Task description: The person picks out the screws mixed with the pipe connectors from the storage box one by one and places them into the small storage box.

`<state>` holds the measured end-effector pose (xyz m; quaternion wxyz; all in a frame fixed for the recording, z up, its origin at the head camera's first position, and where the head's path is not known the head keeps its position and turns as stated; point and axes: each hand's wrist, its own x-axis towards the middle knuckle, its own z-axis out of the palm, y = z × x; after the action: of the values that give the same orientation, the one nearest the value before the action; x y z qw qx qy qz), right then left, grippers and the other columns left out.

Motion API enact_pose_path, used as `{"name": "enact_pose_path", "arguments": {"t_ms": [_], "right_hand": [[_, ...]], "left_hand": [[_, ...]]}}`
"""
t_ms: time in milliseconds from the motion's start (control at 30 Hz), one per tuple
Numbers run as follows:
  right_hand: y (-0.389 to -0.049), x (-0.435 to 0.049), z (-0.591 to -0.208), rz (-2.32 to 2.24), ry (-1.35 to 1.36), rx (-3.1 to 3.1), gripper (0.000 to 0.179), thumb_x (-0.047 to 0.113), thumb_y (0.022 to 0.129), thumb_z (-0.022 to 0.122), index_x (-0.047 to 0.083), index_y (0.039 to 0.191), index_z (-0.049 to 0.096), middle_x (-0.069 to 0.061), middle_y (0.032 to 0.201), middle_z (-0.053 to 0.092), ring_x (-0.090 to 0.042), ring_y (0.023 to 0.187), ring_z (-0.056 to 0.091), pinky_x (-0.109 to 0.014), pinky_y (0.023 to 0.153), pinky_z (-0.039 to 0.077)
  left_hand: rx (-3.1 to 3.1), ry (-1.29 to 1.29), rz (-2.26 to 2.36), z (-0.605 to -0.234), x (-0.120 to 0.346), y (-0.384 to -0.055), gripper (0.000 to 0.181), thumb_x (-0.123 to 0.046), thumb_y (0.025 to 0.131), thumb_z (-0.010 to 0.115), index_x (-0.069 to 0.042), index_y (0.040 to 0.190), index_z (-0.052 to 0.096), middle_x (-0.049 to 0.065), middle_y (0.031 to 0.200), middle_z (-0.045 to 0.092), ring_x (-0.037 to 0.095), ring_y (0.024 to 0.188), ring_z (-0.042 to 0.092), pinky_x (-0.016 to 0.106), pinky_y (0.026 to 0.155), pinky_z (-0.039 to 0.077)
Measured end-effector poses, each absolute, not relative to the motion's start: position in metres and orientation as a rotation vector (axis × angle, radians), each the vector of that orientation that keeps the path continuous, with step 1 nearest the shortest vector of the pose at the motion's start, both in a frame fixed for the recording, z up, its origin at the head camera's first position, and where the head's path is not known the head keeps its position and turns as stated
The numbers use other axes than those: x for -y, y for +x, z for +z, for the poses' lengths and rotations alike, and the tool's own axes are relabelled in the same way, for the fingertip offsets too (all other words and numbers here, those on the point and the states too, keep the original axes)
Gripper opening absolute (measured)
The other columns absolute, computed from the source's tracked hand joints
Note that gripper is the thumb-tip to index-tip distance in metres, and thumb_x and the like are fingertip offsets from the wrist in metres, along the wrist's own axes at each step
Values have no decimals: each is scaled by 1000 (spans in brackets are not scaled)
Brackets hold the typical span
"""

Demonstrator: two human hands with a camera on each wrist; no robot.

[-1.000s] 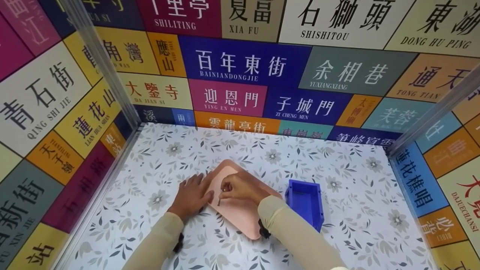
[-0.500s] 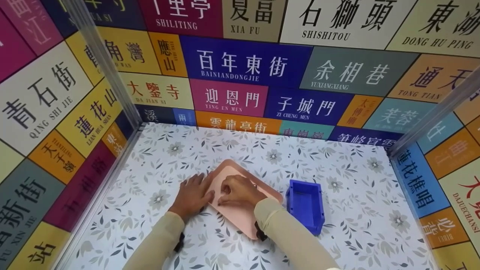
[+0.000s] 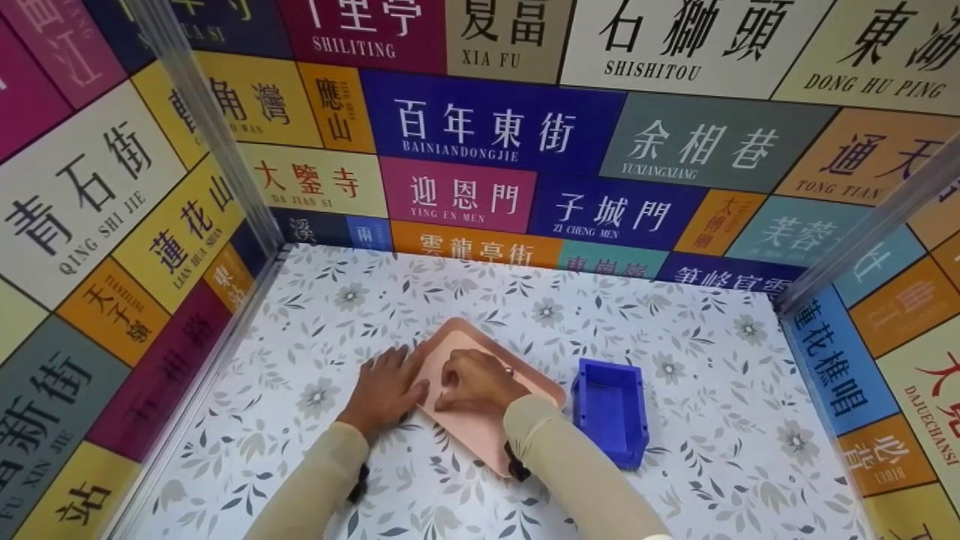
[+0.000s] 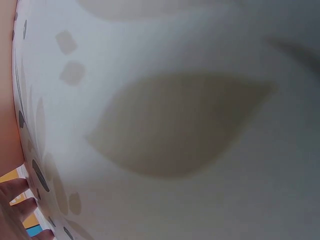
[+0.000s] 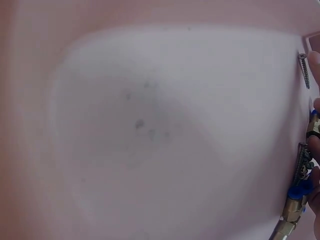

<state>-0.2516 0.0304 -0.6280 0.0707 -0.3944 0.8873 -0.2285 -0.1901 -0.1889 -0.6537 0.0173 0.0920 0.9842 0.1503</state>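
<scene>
A pink tray lies askew on the table in the head view. My left hand rests beside its left edge with fingers extended; several fingertips show in the left wrist view. Inside the tray, my right hand reaches down with bent fingers, and its fingertips are hidden in the head view. The right wrist view has its fingers at the right edge, among a screw, a brass fitting and another blue-ended brass fitting. Whether they pinch anything is unclear.
A blue bin stands right of the tray, beside my right forearm. The table has a leaf-and-flower cover. Panels with printed signs enclose it at the back and on both sides.
My right hand has dropped lower into the tray, covering a small dark piece seen a second ago below its fingers. My left hand stays in place.
</scene>
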Motion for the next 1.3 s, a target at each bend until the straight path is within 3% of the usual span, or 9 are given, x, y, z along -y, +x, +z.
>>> {"name": "enact_pose_path", "arguments": {"t_ms": [467,1000,1300], "right_hand": [[-256,-25,-632,-621,-1151,-2680,39,56,68,88,22,85,78,9,84,63,-10,77,58,-25,69,50],[-256,-26,-635,-719,-1171,-2642,25,42,72,87,22,85,79,6,85,68,-7,73,57,-22,67,48],[-255,-26,-635,-683,-1230,-2640,32,42,76,87,25,103,80,7,95,68,-9,85,59,-25,74,49]], "left_hand": [[-3049,259,487,-655,189,-190,69,-60,103,39,-40,164,14,8,165,36,36,153,31,66,120,24],[-3058,293,516,-655,191,-190,68,-58,103,40,-37,164,16,12,165,36,39,152,32,68,119,25],[-3074,346,547,-649,191,-188,68,-54,104,42,-33,164,20,15,161,41,41,149,36,68,117,27]]}}
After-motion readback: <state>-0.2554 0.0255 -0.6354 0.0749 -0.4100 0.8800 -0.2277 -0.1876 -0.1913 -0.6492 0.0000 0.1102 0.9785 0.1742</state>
